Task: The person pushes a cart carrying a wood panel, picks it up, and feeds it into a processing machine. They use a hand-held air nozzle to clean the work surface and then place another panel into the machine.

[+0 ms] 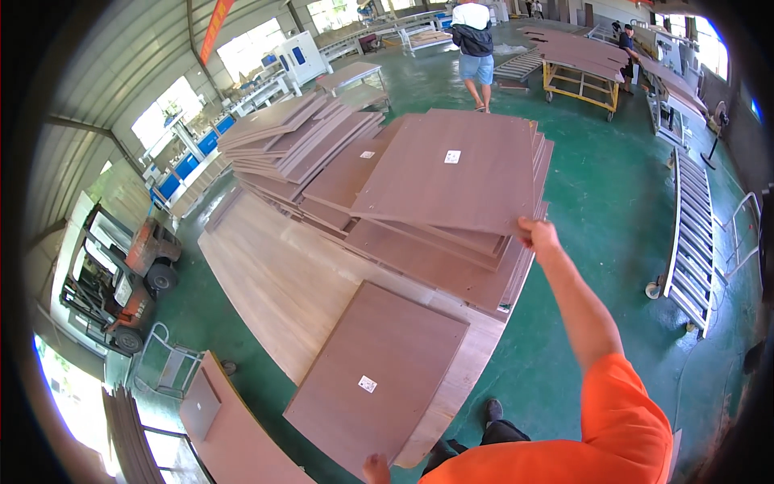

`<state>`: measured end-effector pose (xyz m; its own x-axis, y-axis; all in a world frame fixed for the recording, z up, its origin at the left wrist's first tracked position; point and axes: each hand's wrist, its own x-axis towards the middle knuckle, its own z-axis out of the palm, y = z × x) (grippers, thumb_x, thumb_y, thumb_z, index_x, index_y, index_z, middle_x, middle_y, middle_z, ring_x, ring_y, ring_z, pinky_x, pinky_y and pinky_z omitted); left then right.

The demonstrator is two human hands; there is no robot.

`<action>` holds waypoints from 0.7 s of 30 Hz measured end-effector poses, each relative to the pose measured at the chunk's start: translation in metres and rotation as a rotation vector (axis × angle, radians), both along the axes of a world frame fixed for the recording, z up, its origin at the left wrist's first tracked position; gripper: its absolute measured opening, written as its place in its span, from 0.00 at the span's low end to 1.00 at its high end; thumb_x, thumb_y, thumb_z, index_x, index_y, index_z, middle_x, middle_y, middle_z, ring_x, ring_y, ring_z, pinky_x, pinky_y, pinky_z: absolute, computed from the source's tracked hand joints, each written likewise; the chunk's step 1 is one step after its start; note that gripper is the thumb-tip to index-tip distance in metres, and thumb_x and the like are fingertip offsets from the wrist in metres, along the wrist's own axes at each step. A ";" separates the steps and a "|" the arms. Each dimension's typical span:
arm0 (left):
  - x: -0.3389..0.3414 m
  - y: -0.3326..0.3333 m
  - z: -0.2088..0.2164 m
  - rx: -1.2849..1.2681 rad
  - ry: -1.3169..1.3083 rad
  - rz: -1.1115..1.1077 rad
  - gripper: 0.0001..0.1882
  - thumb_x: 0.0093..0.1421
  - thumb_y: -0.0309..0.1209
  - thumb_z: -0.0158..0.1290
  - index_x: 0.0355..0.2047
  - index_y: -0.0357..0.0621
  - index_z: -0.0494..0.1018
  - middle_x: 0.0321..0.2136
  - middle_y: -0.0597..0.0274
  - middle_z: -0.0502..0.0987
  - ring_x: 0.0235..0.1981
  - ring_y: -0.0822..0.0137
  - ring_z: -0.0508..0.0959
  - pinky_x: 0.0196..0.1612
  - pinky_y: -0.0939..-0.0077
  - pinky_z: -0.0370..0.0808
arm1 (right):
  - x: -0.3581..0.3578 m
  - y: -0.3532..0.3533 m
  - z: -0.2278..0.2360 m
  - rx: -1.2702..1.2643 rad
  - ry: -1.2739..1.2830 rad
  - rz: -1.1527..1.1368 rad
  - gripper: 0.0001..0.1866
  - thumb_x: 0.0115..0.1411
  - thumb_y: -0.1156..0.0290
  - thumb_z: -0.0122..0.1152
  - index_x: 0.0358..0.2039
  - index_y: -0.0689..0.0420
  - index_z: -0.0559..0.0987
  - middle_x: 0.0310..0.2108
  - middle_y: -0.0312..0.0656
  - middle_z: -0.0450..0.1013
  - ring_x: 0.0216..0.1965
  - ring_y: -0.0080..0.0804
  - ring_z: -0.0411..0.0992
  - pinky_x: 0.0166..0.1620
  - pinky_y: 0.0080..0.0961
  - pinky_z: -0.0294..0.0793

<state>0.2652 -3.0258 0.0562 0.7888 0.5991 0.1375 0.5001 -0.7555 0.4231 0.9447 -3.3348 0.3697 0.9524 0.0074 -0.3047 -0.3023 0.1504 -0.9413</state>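
My right hand (538,234) pinches the near right corner of a brown panel (443,181), with the thumb side over its edge. This panel lies on top of a stack of similar boards and bears a small white label (453,157). At the bottom of the view, my left hand (376,468) is closed at the near edge of another brown board (379,347), also labelled. That board lies flat on a pale wooden sheet (274,258). Part of my left hand is cut off by the frame.
A second pile of panels (294,137) stands behind on the left. A forklift (121,274) is parked at the left, a roller conveyor (692,238) at the right. One person (474,52) is ahead; another (626,52) is beside a yellow-framed cart (580,83).
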 end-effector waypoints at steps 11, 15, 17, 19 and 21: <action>0.300 -0.082 0.272 -2.030 -0.579 -0.010 0.26 0.60 0.44 0.53 0.52 0.40 0.66 0.43 0.57 0.75 0.43 0.55 0.76 0.47 0.56 0.74 | -0.314 -0.103 -0.006 0.661 0.169 -0.047 0.31 0.49 0.68 0.59 0.54 0.65 0.68 0.45 0.49 0.73 0.44 0.44 0.73 0.49 0.38 0.74; 0.286 -0.123 0.284 -1.985 -0.575 -0.228 0.28 0.52 0.33 0.56 0.53 0.37 0.66 0.46 0.54 0.74 0.47 0.53 0.75 0.50 0.57 0.73 | -0.398 -0.135 0.009 0.615 -0.018 -0.214 0.34 0.45 0.69 0.64 0.54 0.66 0.67 0.47 0.51 0.71 0.47 0.46 0.72 0.50 0.40 0.73; 0.278 -0.138 0.275 -2.065 -0.459 -0.226 0.29 0.48 0.29 0.56 0.52 0.36 0.67 0.46 0.53 0.74 0.47 0.53 0.75 0.50 0.57 0.73 | -0.438 -0.156 0.018 0.611 -0.031 -0.269 0.35 0.43 0.70 0.65 0.53 0.65 0.68 0.47 0.51 0.71 0.47 0.46 0.71 0.50 0.40 0.73; 0.272 -0.160 0.278 -2.107 -0.358 -0.299 0.30 0.46 0.28 0.56 0.52 0.35 0.67 0.46 0.52 0.74 0.47 0.53 0.75 0.50 0.58 0.73 | -0.478 -0.180 0.025 0.604 -0.077 -0.352 0.35 0.42 0.70 0.66 0.53 0.65 0.68 0.46 0.50 0.72 0.47 0.46 0.72 0.49 0.39 0.73; 0.263 -0.189 0.297 -2.104 -0.258 -0.445 0.30 0.46 0.29 0.56 0.52 0.34 0.67 0.46 0.51 0.74 0.47 0.54 0.75 0.50 0.58 0.74 | -0.526 -0.202 0.026 0.605 -0.144 -0.476 0.35 0.41 0.71 0.67 0.53 0.65 0.68 0.45 0.49 0.73 0.46 0.45 0.72 0.49 0.39 0.74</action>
<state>0.5280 -3.2150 0.3527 0.9588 -0.1983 -0.2036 0.2810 0.7686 0.5746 0.4190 -3.5371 0.3954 0.9246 -0.2864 -0.2512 0.0422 0.7323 -0.6797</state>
